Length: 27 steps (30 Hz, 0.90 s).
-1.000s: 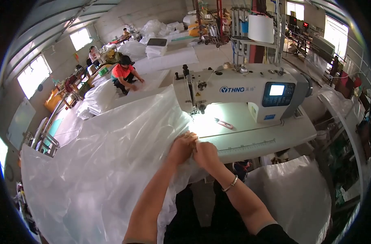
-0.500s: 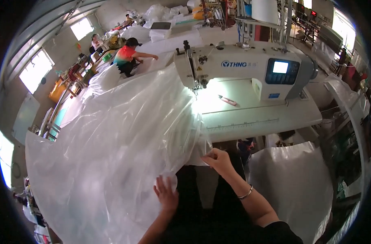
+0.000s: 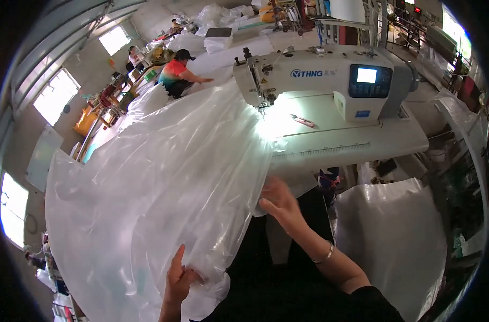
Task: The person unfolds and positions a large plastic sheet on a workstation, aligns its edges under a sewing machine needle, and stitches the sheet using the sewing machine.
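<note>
On the far left, a bright rectangular window (image 3: 12,209) is in the wall, and farther up the room lies an orange bulky sack (image 3: 86,121). Next comes the large, translucent, whitish plastic sheet (image 3: 142,198), which spreads wrinkled over the left and middle part of the view. Its right side rises to the strongly lit place near the needle end of the sewing machine; because of the glare, I cannot tell whether it lies under the needle.

Above the sheet, in the background, a co-worker in a red and green shirt and black cap (image 3: 177,75) bends low with one arm stretched out. At the lower part of the sheet is the left hand (image 3: 180,276). Its index finger points upward and the other fingers are bent against the plastic; I cannot tell whether they pinch it.

Farther right, the right hand (image 3: 281,203) is just beside the sheet's right edge, below the machine table. Its thumb stands apart from the blurred fingers, in a loosened shape, with a silvery bracelet (image 3: 324,252) on the wrist.

Above, small pinkish thread snips (image 3: 302,121) lie on the bed of the white sewing machine (image 3: 314,75). At the lower right hangs a shiny grey sheet (image 3: 389,236).
</note>
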{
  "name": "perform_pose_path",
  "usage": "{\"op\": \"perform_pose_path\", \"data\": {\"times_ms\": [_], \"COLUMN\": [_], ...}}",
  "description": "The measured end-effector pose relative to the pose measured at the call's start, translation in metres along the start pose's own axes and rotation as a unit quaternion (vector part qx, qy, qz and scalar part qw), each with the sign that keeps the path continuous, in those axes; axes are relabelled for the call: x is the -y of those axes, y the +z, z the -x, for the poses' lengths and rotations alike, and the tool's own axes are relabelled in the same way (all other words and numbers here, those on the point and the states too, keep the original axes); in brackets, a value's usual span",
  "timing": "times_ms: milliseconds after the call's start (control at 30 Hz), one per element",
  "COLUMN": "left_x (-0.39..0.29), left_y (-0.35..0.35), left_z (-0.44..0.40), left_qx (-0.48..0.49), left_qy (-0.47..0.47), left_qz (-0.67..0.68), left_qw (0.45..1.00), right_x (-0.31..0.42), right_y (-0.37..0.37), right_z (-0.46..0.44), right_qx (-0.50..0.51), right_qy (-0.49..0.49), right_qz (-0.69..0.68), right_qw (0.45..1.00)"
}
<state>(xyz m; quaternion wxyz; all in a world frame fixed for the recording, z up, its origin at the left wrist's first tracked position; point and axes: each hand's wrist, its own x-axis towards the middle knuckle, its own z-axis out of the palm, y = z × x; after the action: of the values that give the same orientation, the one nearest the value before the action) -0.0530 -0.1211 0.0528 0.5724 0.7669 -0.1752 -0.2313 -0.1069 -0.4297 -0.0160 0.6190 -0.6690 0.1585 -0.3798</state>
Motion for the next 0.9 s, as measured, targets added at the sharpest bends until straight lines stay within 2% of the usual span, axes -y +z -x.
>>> {"op": "perform_pose_path", "data": {"times_ms": [33, 67, 167, 200, 267, 300, 333, 367, 400, 433, 533, 567, 633, 700, 733, 800, 833, 867, 900], "left_x": [-0.001, 0.001, 0.007, 0.005, -0.003, -0.013, -0.02, -0.023, -0.026, -0.029, -0.022, -0.023, -0.033, -0.041, -0.043, -0.043, -0.042, -0.035, -0.024], "left_y": [0.002, 0.0, -0.014, -0.02, -0.02, -0.015, -0.01, -0.005, 0.002, 0.006, -0.001, -0.002, -0.001, -0.005, -0.007, -0.012, -0.013, -0.014, -0.016], "left_z": [0.002, 0.003, 0.002, 0.001, 0.0, -0.003, -0.004, -0.003, -0.002, -0.002, -0.003, -0.002, -0.003, -0.008, -0.011, -0.018, -0.022, -0.023, -0.024], "left_qx": [-0.008, -0.007, 0.027, 0.041, 0.054, 0.016, -0.021, -0.019, -0.021, -0.024, 0.016, 0.015, -0.039, -0.069, -0.099, -0.086, -0.07, -0.069, -0.024], "left_qy": [0.031, 0.033, 0.081, 0.057, 0.034, 0.04, 0.046, 0.047, -0.006, -0.058, -0.041, -0.039, 0.028, 0.026, 0.023, 0.025, 0.027, 0.027, -0.021], "left_qz": [0.017, 0.014, -0.034, -0.064, -0.097, -0.103, -0.109, -0.113, -0.006, 0.102, 0.065, 0.063, -0.04, -0.062, -0.082, -0.047, -0.015, -0.016, -0.036], "left_qw": [0.999, 0.999, 0.996, 0.995, 0.993, 0.994, 0.993, 0.992, 1.0, 0.993, 0.997, 0.997, 0.998, 0.995, 0.991, 0.995, 0.997, 0.997, 0.999], "right_x": [-0.002, -0.005, -0.029, -0.032, -0.063, -0.058, -0.053, -0.046, -0.032, -0.026, -0.017, -0.023, -0.043, -0.065, -0.06, -0.042, -0.032, -0.02, -0.013], "right_y": [0.01, 0.017, 0.034, 0.033, 0.027, 0.024, 0.024, 0.027, 0.03, 0.035, 0.054, 0.06, 0.067, 0.058, 0.049, 0.031, 0.029, 0.027, 0.024], "right_z": [-0.002, -0.004, 0.011, 0.017, 0.028, 0.026, 0.023, 0.019, 0.011, 0.004, -0.007, -0.006, -0.002, 0.005, 0.008, 0.016, 0.011, -0.002, -0.015], "right_qx": [0.086, 0.164, 0.209, 0.217, 0.237, 0.257, 0.255, 0.185, 0.115, 0.113, 0.151, 0.15, 0.149, 0.292, 0.292, 0.207, 0.205, 0.12, 0.034], "right_qy": [0.123, 0.232, 0.253, 0.295, 0.292, 0.292, 0.29, 0.294, 0.298, 0.295, 0.254, 0.26, 0.264, 0.222, 0.222, 0.261, 0.26, 0.29, 0.316], "right_qz": [-0.275, -0.522, -0.524, -0.497, -0.478, -0.456, -0.459, -0.488, -0.516, -0.518, -0.552, -0.531, -0.51, -0.51, -0.51, -0.465, -0.466, -0.478, -0.486], "right_qw": [0.95, 0.804, 0.786, 0.787, 0.793, 0.801, 0.801, 0.8, 0.795, 0.795, 0.78, 0.793, 0.805, 0.778, 0.778, 0.82, 0.82, 0.82, 0.814]}}
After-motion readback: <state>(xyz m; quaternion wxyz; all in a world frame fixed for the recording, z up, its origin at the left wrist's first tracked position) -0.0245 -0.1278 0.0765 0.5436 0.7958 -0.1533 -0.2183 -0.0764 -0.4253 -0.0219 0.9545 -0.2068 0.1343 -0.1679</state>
